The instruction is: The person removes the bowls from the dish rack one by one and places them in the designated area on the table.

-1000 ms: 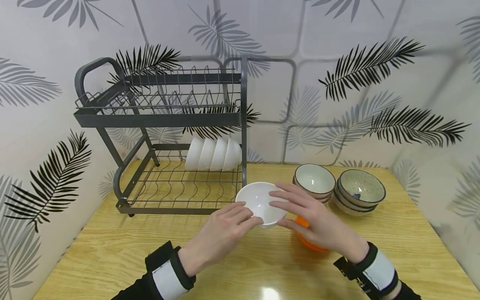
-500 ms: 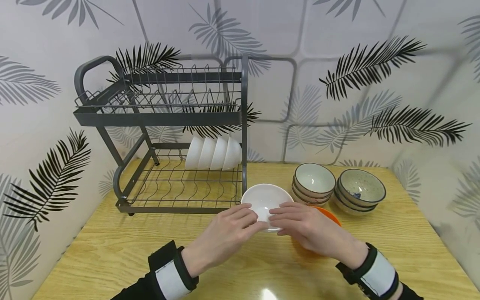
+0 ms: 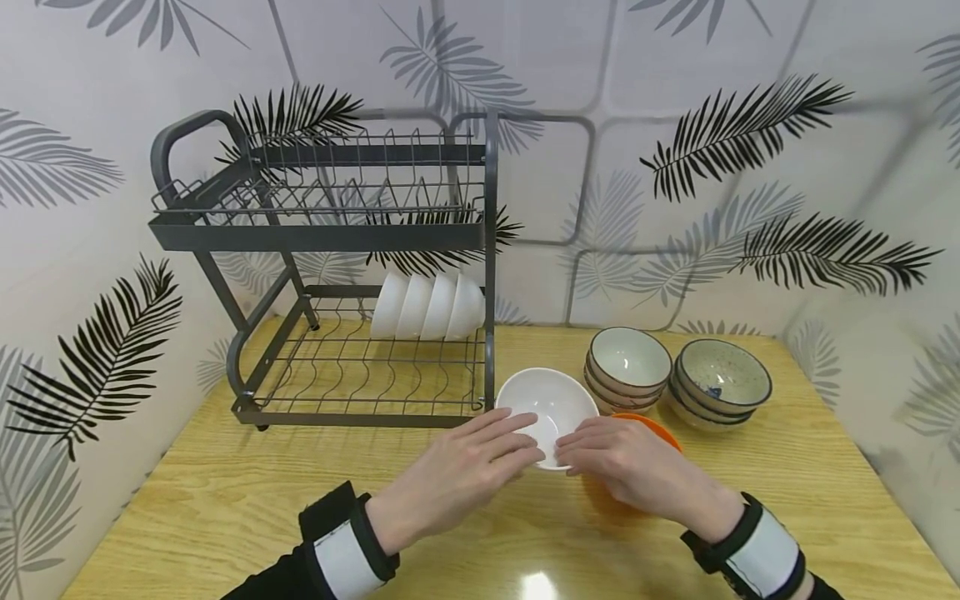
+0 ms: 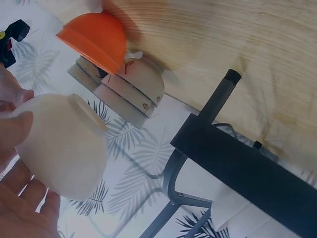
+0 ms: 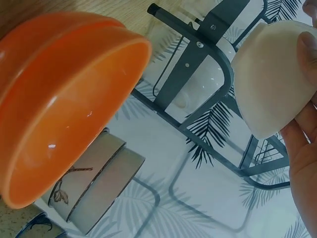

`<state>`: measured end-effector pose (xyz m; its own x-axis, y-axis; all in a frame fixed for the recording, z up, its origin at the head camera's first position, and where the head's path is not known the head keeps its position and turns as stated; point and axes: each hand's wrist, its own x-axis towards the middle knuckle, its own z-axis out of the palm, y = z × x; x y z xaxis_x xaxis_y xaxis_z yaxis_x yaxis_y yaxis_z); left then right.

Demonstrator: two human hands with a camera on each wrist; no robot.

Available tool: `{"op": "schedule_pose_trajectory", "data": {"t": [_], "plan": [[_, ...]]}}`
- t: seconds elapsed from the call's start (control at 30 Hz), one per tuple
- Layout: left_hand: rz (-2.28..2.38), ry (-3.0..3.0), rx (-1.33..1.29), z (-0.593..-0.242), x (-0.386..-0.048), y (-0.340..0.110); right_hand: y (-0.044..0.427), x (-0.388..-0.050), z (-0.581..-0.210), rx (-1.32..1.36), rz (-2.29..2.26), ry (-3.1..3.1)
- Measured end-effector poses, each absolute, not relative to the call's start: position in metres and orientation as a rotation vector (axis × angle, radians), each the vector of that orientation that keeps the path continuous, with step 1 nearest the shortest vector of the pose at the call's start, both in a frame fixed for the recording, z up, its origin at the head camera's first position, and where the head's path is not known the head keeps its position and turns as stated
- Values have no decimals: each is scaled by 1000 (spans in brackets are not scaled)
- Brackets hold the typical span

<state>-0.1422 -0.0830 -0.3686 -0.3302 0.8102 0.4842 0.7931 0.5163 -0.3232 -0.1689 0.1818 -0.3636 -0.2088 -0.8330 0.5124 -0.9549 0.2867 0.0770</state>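
Note:
A white bowl [image 3: 542, 402] is held above the table, its hollow facing up toward the head camera. My left hand [image 3: 459, 467] holds its left side, thumb on the outer wall in the left wrist view and fingers reaching over the rim. On the other side my right hand [image 3: 641, 467] pinches the rim, with the thumb outside the bowl [image 5: 270, 74] in the right wrist view. Just behind and under the right hand are orange bowls [image 3: 654, 429], mostly covered by it; the right wrist view shows them nested.
A dark two-tier dish rack [image 3: 322, 237] stands at the back left. Several white bowls [image 3: 387, 308] lean on edge in its lower tier. At the right sit stacked pale bowls [image 3: 628, 357] and stacked speckled bowls [image 3: 723, 375]. A patterned wall rises behind.
The white bowl has shifted right and slightly toward me. My right hand, earlier with spread fingers, has drawn in on the rim. My left hand has followed rightward, its fingers farther over the rim.

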Motion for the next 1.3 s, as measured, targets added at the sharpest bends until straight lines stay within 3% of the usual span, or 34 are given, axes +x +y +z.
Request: {"op": "schedule_pose_trajectory", "data": {"t": [1.3], "plan": [[27, -2425, -1142, -384, -146, -112, 282, -154, -387, 1223, 541, -2151]]}}
